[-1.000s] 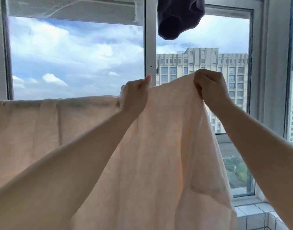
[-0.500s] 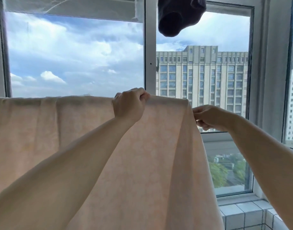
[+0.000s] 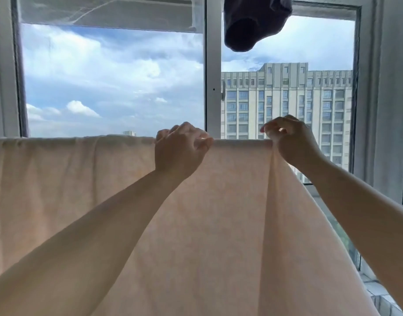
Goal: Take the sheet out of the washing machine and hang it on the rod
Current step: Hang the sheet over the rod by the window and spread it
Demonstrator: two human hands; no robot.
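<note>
Left hand (image 3: 180,149) at 12 o'clock, fingers curled, gripping pale peach woven cotton sheet (image 3: 218,224) along its draped top fold; right hand (image 3: 291,142) at 1 o'clock pinching its corner. Rod hidden beneath.

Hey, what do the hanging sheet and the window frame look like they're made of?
Sheet: thin woven fabric, probably cotton or a blend, matte pale peach; daylight glows through it and it drapes in soft folds.
Window frame: smooth white, likely painted aluminium or PVC; the look alone cannot say which.
</note>
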